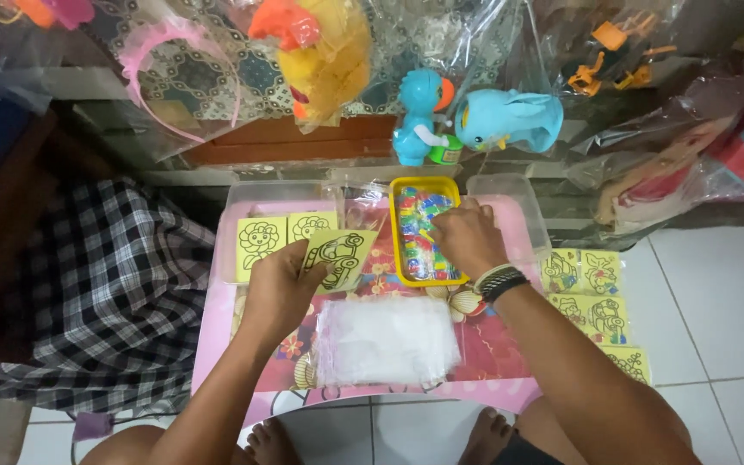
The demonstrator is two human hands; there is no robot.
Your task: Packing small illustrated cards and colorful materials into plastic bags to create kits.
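My left hand (pixel 279 288) holds up a yellow card with a black line drawing of a car (pixel 339 257), tilted over the small pink table (pixel 217 327). Two more yellow drawing cards (pixel 260 243) lie flat at the table's far left. My right hand (pixel 468 234), with dark bracelets at the wrist, reaches into a yellow tray (pixel 398 250) filled with small colourful packets; what its fingers grip is hidden. A stack of clear plastic bags (pixel 387 340) lies on the table in front of me.
Several more yellow drawing cards (pixel 596 297) lie on the white tiled floor to the right. Bagged toys hang at the back: a blue elephant toy (pixel 505 119), a yellow plush (pixel 325 56), a pink headband (pixel 165 52). A checked cloth (pixel 105 284) lies to the left.
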